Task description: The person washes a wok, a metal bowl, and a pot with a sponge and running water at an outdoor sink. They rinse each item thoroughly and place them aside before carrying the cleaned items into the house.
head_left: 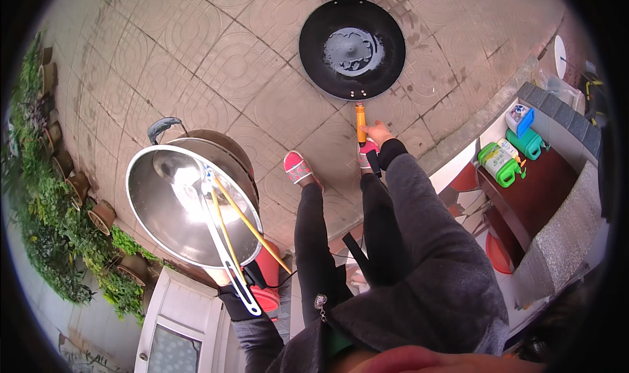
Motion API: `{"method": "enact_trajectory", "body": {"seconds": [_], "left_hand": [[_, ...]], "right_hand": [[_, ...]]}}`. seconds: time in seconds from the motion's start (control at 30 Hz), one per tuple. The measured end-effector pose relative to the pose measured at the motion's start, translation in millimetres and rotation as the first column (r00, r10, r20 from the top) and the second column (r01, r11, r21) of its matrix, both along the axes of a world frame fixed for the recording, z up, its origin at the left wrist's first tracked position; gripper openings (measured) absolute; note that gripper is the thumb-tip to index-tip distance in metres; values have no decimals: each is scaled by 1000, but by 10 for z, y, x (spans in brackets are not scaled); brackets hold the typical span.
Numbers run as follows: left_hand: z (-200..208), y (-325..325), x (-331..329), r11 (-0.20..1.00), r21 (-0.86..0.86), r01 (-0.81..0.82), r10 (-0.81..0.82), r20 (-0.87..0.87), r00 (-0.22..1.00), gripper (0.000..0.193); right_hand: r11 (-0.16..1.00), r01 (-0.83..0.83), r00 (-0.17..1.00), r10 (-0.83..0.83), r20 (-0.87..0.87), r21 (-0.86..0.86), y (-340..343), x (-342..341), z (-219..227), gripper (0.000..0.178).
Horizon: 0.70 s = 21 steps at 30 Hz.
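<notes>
My right hand (378, 133) is closed round the orange handle of a black wok (314, 65), which is held out ahead of me. A shallow pool of water lies in the wok's bottom, and a small loop handle sits at its far end. On the left, my left hand (217, 276) holds a shiny metal pot (154, 202) by its near side; the rim hides most of the fingers. Inside that pot lean a long-handled ladle (229, 261) and a pair of yellowish chopsticks (252, 230), their ends sticking out over the near rim.
Tiled paving (262, 65) spreads ahead. Potted plants (72, 235) line the left side. A white cabinet (187, 294) and red stools or buckets (265, 288) stand near my left arm. On the right, a ledge (544, 183) holds green bottles (501, 163) and a blue-and-white container (519, 118).
</notes>
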<state>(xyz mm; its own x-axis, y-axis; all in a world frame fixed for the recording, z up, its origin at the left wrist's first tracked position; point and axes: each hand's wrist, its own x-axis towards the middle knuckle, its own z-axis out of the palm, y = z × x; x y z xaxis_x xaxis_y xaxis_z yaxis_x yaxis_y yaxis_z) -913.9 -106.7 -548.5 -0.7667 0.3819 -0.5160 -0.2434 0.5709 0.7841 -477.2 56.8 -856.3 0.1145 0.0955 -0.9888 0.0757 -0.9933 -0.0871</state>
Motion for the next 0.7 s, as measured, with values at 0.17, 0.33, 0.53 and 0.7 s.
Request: {"method": "enact_trajectory", "body": {"seconds": [0.17,0.33,0.53,0.7], "left_hand": [[-54,90,46,999,9,-36,36,0,999,24],[21,157,108,998,29,-51,51,11,999,24],[251,303,192,994,82,-77,72,61,996,24],[405,408,246,982,157,-106,89,109,990,25]], "right_hand": [[1000,-22,999,22,-36,5,-169,-68,-632,62],[995,-80,988,86,-126,51,-173,-104,-640,34],[908,418,711,-332,-620,-6,366,-199,555,30],[831,554,634,-455,-626,-43,945,-303,870,30]]}}
